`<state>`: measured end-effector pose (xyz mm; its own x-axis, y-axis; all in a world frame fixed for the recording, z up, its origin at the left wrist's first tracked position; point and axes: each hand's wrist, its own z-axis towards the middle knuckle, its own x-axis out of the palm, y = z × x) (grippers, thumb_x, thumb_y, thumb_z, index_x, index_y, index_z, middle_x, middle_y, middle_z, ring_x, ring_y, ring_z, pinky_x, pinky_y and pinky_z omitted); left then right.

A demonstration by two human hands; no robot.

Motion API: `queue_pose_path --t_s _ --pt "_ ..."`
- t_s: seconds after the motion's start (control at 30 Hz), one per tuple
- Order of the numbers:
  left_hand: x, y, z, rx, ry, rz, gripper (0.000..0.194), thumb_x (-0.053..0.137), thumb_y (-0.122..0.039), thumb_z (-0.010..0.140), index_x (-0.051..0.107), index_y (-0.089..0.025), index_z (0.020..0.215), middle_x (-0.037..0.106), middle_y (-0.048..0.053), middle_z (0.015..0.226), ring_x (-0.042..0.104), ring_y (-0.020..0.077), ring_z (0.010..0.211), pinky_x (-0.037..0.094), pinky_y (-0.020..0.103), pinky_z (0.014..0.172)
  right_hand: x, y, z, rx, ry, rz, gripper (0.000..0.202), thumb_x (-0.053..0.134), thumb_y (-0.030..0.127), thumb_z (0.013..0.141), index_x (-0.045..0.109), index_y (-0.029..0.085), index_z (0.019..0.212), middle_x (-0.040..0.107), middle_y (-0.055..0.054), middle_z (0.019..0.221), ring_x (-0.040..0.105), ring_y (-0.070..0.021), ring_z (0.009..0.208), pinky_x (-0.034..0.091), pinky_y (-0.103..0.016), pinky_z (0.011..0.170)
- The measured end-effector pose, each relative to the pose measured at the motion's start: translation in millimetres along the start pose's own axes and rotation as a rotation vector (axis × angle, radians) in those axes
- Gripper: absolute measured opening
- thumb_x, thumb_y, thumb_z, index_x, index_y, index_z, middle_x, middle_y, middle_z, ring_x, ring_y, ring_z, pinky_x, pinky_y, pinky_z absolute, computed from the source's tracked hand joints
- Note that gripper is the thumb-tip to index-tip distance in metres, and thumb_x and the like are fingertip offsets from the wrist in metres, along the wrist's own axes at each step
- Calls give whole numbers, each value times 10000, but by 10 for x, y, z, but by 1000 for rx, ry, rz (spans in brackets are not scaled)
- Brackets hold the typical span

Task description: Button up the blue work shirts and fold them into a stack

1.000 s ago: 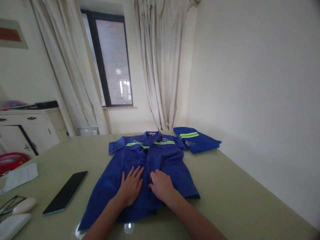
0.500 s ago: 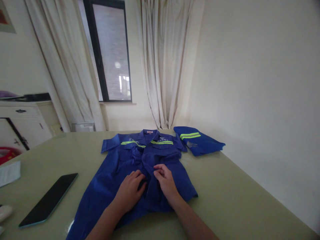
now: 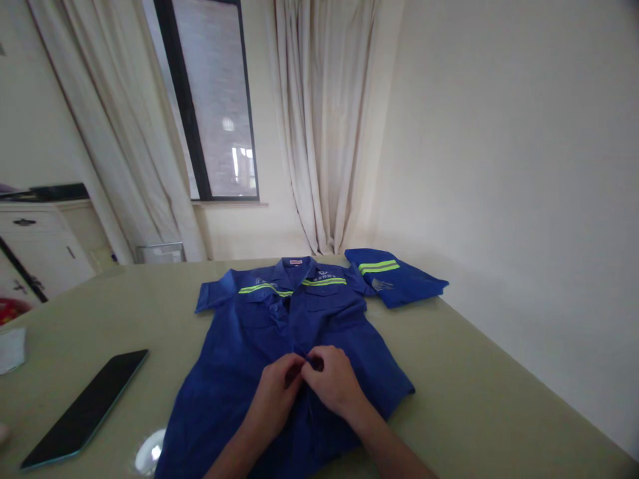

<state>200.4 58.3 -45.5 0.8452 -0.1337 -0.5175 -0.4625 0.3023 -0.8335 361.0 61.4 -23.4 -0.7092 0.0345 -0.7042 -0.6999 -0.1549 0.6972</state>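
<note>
So the blue work shirt [image 3: 294, 352] is laid flat, front side up, on the olive-green table [image 3: 479, 399], collar pointing away toward the window and the hem hanging close to the near edge. Both hands sit right on the middle of it, at the front placket. The left hand [image 3: 277, 392] and right hand [image 3: 332, 382] are touching at the fingertips, each pinched narrow on a bit of the fabric where the two front edges meet. Looks like button territory, though the fingers cover whatever is there, so it can't be made out. Laying the shirt flat keeps both front panels lined up, which is probably why it's spread out like that with the short sleeves out to each side.

Just past the right sleeve there's a second blue garment [image 3: 397, 279], folded up, with the same yellow-green reflective stripe. A dark phone [image 3: 84, 409] lies face up on the left, well apart from the shirt, and a scrap of white paper [image 3: 10, 349] pokes in at the far left edge.

Room-wise: cream curtains [image 3: 324, 126] around a dark-framed window [image 3: 210, 100], plain pale wall on the right, white cabinet [image 3: 34, 239] on the left.
</note>
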Motion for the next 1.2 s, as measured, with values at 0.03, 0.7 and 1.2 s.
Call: queue_pose_path --t_s 0.03,0.7,1.2 --pt "6 -7 -6 -10 7 -7 222 507 -208 847 706 -213 945 753 31 893 688 201 830 511 300 765 -7 6 -10 3 0 -23 137 655 292 800 765 211 805 739 -42 811 656 -191 763 403 -271 690" --pt "-64 68 -22 133 -125 181 217 471 -323 994 679 -266 984 700 38 973 682 208 909 536 323 845 91 -148 100 27 -72 410 106 720 269 754 667 187 712 648 19 671 589 -155 671 402 -235 614" --pt "-22 146 -28 151 -104 210 177 453 -330 1006 617 -269 975 704 23 950 690 200 898 530 305 821 106 -247 165 282 184 873 207 790 302 603 672 170 712 603 53 606 534 -113 562 403 -231 550"
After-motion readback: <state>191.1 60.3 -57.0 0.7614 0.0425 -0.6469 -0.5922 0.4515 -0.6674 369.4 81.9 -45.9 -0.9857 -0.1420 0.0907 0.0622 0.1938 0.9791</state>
